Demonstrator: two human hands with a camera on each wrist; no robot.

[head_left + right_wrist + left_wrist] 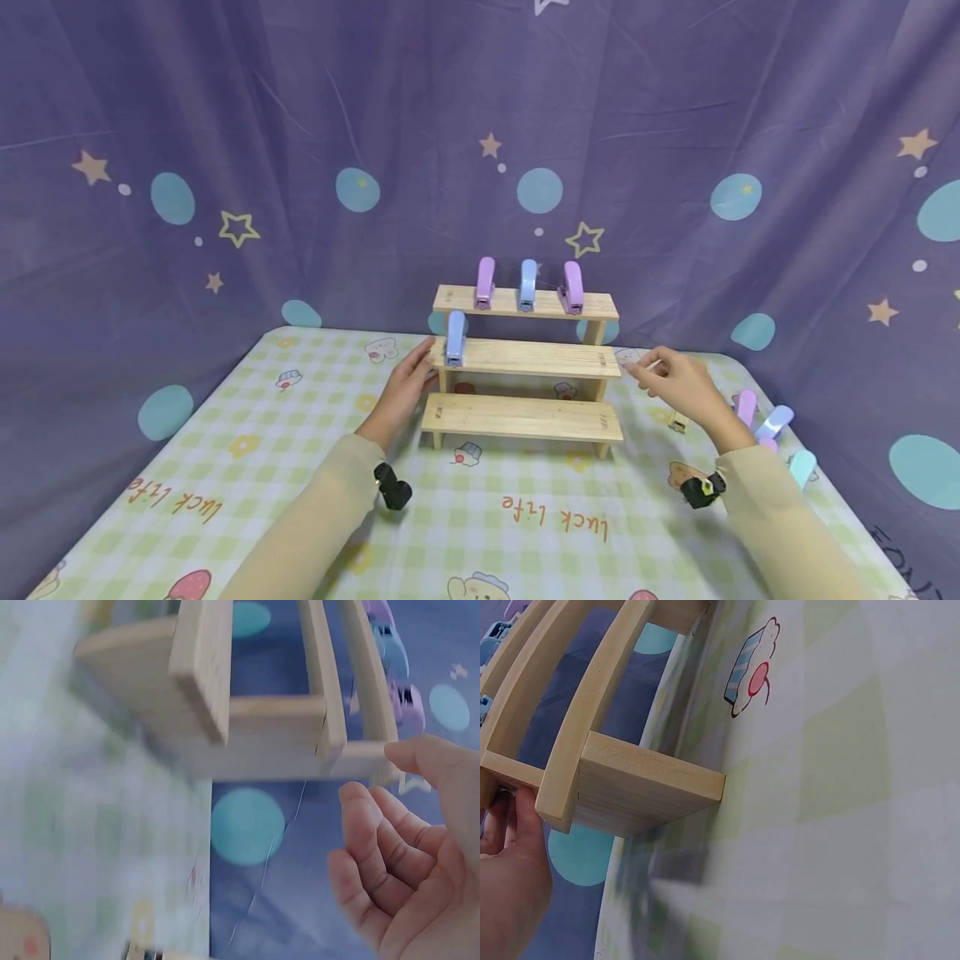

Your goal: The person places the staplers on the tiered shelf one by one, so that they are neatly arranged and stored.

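A three-tier wooden shelf (525, 417) stands on the table. Its top tier carries a purple stapler (485, 283), a blue stapler (528, 285) and another purple stapler (572, 287), all upright. One more blue stapler (455, 339) stands at the left end of the middle tier. My left hand (403, 387) touches the shelf's left side near that tier, its fingers (528, 817) extended against the wood. To the right of the shelf hovers my right hand (678, 383), fingers (364, 825) loosely bent and nothing between them.
At the table's right edge lie several staplers, among them a purple one (746, 408), a blue one (776, 421) and a teal one (802, 467). A small yellowish object (677, 423) with a metallic end sits below my right hand. A purple curtain (450, 125) hangs behind.
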